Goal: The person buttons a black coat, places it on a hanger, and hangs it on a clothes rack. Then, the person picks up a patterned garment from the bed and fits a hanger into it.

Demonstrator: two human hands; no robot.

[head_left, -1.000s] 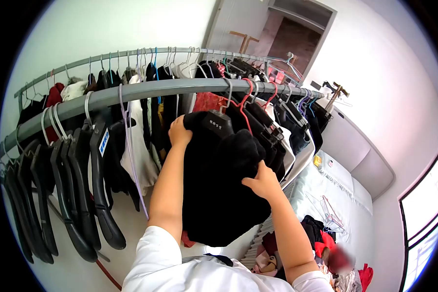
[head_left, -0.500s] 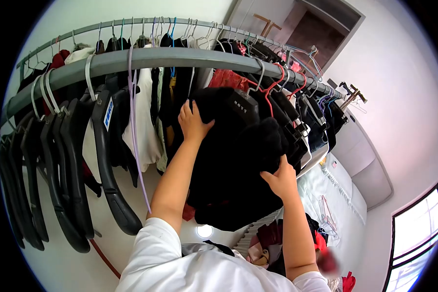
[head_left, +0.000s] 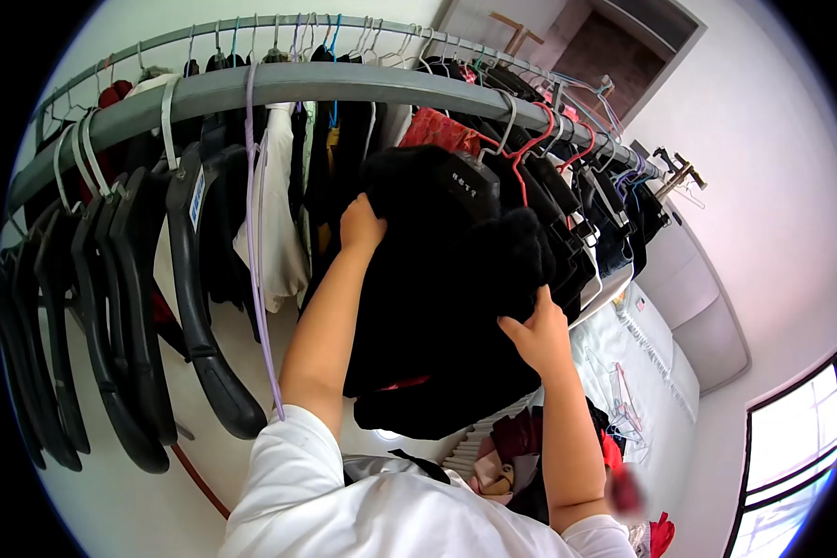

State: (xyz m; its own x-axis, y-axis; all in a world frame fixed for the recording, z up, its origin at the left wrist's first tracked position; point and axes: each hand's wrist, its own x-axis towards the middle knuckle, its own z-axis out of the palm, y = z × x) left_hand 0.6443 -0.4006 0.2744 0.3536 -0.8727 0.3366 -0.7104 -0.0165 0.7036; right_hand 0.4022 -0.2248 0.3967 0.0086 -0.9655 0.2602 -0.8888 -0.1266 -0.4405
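Observation:
A fuzzy black coat hangs in front of me on a broad black hanger, whose metal hook goes over the near grey rail. My left hand is closed on the coat's left shoulder edge, its fingertips partly lost in the dark cloth. At the coat's other shoulder, my right hand grips the cloth, thumb toward me and fingers mostly hidden behind it. A red lacy garment and red hangers show just behind the coat.
Several bare black hangers hang left on the near rail, beside a thin purple hanger. Clothes crowd a second rail behind. Below right, a bed has hangers on it, with a clothes pile nearby.
My left hand has moved slightly down, and its spread fingers have closed on the coat edge. The coat's hanger has shifted a little right; the view has tilted slightly.

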